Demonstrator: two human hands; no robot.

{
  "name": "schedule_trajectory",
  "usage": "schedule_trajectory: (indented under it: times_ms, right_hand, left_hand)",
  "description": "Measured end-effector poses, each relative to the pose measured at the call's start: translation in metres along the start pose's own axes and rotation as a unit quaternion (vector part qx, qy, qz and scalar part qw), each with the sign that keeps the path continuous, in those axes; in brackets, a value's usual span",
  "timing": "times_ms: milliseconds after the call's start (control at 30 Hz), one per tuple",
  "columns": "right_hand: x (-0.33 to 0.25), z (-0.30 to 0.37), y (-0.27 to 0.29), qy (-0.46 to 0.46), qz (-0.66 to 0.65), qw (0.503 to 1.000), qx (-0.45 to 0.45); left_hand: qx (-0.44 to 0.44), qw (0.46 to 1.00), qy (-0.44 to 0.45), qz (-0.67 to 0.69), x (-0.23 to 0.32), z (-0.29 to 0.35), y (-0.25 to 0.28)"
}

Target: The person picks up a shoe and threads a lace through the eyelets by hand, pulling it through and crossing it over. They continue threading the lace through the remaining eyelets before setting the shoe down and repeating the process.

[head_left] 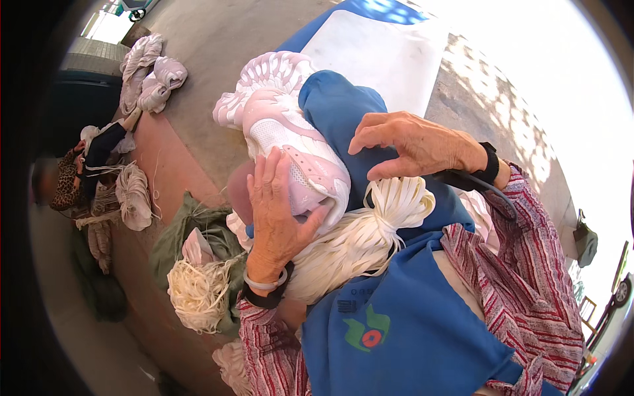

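- A stack of pink-and-white shoe uppers (304,158) lies across the lap, beneath and just beyond the left hand (269,211).
- The left hand lies over the near upper, fingers extended, thumb spread apart beside its opening, clamped on nothing.
- The right hand (422,144) is beside the stack, over the blue-clad leg (350,109), thumb and curled fingers apart; nothing shows between them.
- A bundle of cream laces (356,241) lies between the forearms.
- The blue apron (416,323) bears a green-and-red emblem (368,331) and small dark print.
- Concrete floor (201,63) surrounds a reddish patch (170,162); a white sheet (376,59) lies ahead.
- Another person (69,178) is at left, near more bundles (134,197).
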State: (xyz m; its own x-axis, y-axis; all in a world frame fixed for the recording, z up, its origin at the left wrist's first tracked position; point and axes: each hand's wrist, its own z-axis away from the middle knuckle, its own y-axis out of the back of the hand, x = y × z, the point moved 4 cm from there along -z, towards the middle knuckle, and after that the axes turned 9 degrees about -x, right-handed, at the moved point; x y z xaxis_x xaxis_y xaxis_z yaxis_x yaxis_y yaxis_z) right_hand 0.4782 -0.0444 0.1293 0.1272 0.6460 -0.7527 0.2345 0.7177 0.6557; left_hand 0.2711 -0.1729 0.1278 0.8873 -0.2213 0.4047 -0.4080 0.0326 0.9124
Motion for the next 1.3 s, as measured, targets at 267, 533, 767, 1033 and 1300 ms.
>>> schedule_trajectory:
  times_ms: [267,533,767,1033,1300]
  right_hand:
    - [-0.004,0.069,-0.015,-0.131,-0.119,0.979,-0.096]
    - [0.011,0.084,-0.017,-0.126,-0.185,0.974,-0.029]
    - [0.005,0.083,-0.017,-0.094,-0.160,0.982,0.022]
    - [0.013,0.094,-0.014,-0.115,-0.154,0.981,0.016]
    - [0.008,0.092,-0.019,-0.108,-0.174,0.978,0.039]
  left_hand:
    - [-0.090,0.958,-0.057,0.267,0.049,0.016,-0.007]
    - [-0.098,0.983,-0.046,0.149,0.096,-0.009,-0.072]
    - [-0.092,0.964,-0.020,0.249,0.097,-0.016,-0.075]
    - [-0.066,0.974,-0.084,0.199,0.105,-0.022,-0.085]
    - [-0.055,0.972,-0.064,0.218,0.103,-0.020,-0.087]
